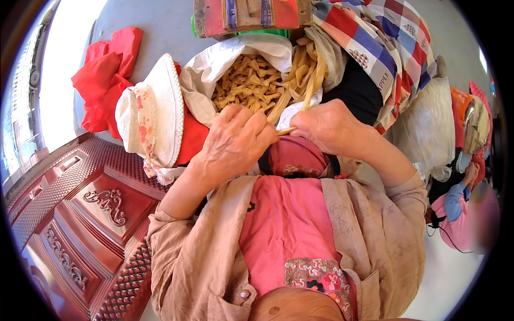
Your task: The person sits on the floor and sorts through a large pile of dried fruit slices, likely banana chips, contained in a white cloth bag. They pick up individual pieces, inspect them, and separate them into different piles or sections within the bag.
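Between both hands a tan pliable strip [286, 131] is stretched taut. My left hand [240, 138] grips one end of it in a closed fist, back of the hand up. My right hand [327, 127] pinches the other side, and a length of tan strip runs up from it. Just beyond the hands, an open white woven sack [197, 82] holds many small tan knotted pieces [249, 82]. Long loose tan strips [302, 66] lie at its right side, reaching down towards the hands. Fingertips are partly hidden behind the knuckles.
A white woven hat [160, 108] and red cloth [102, 80] are at left, above an embossed dark-red door panel [108, 204]. A worn wooden board [251, 16] sits beyond the sack. Checked fabric [369, 52] and a translucent bag [425, 124] lie right. Another person [455, 212] sits far right.
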{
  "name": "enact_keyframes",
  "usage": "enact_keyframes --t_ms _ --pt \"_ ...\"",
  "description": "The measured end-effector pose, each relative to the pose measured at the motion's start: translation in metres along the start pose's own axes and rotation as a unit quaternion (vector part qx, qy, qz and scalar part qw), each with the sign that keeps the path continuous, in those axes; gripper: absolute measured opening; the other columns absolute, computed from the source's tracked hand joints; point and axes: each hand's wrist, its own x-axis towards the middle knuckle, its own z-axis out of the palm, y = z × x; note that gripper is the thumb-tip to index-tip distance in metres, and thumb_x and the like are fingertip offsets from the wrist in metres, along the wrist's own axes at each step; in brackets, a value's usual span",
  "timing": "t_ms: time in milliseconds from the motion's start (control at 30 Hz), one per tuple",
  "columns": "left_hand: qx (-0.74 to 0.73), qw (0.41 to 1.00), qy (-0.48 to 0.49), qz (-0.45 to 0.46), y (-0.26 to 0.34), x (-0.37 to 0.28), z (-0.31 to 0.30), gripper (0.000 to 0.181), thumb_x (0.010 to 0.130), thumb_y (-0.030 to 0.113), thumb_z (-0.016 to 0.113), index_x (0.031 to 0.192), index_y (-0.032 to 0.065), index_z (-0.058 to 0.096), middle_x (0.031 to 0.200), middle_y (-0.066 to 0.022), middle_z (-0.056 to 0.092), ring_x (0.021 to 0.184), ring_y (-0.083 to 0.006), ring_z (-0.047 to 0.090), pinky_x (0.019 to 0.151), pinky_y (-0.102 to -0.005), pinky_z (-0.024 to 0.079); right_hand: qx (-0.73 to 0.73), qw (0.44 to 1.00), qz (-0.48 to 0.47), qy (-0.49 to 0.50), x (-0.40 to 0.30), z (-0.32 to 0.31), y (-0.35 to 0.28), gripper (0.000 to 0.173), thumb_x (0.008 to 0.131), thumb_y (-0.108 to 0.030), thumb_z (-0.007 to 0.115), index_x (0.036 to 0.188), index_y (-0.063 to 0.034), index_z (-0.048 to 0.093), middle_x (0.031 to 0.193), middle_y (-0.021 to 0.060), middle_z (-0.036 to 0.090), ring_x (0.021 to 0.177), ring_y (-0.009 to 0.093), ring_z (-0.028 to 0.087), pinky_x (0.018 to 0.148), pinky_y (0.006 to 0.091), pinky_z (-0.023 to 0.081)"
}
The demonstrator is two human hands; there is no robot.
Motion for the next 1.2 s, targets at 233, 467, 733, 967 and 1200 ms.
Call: enact_keyframes --t_ms 233,467,733,967,1200 --pt "-0.123 0.99 0.002 -0.062 -0.017 -0.006 0.005 0.014 0.077 0.014 0.07 0.075 0.0096 0.056 0.075 -0.004 0.055 0.074 -0.0229 0.056 0.067 -0.0367 0.044 0.097 0.991 0.073 -0.056 -0.016 -0.003 0.017 0.01 0.087 -0.016 0.067 0.088 -0.0086 0.06 0.062 0.0096 0.057 0.055 0.03 0.059 0.047 0.0398 0.043" --pt "-0.138 0.962 0.13 -0.196 -0.094 0.059 -0.009 0.013 0.091 0.016 0.063 0.094 0.0028 0.066 0.077 -0.0093 0.059 0.074 -0.0282 0.059 0.066 -0.0396 0.046 -0.177 0.972 0.042 0.15 0.062 -0.042 0.077 0.015 0.081 -0.006 0.063 0.095 -0.0095 0.061 0.076 0.0067 0.062 0.067 0.026 0.064 0.054 0.0361 0.049" --pt "-0.195 0.927 0.181 -0.265 -0.153 0.102 -0.017 0.021 0.096 0.021 0.057 0.097 0.0034 0.068 0.079 -0.0121 0.064 0.069 -0.0268 0.06 0.066 -0.0359 0.047 -0.225 0.956 0.016 0.188 0.116 -0.054 0.143 0.018 0.088 -0.008 0.063 0.106 -0.011 0.064 0.08 0.0098 0.066 0.067 0.027 0.064 0.058 0.0335 0.051" --pt "-0.252 0.886 0.141 -0.362 -0.144 0.016 -0.013 0.017 0.094 0.015 0.061 0.098 0.0 0.069 0.073 -0.0081 0.059 0.067 -0.0135 0.054 0.063 -0.028 0.045 -0.173 0.94 0.158 0.247 0.047 -0.063 0.146 0.012 0.093 -0.014 0.06 0.104 -0.0115 0.065 0.068 0.0099 0.062 0.065 0.029 0.063 0.057 0.0372 0.05" --pt "-0.205 0.904 0.25 -0.281 -0.073 0.018 0.01 0.028 0.096 0.025 0.063 0.107 -0.0008 0.068 0.085 -0.0066 0.066 0.076 -0.0163 0.065 0.069 -0.0271 0.05 -0.26 0.945 -0.142 0.142 0.068 -0.034 0.058 0.03 0.074 -0.015 0.066 0.104 -0.0141 0.066 0.082 -0.0015 0.057 0.072 0.018 0.057 0.061 0.0291 0.048"
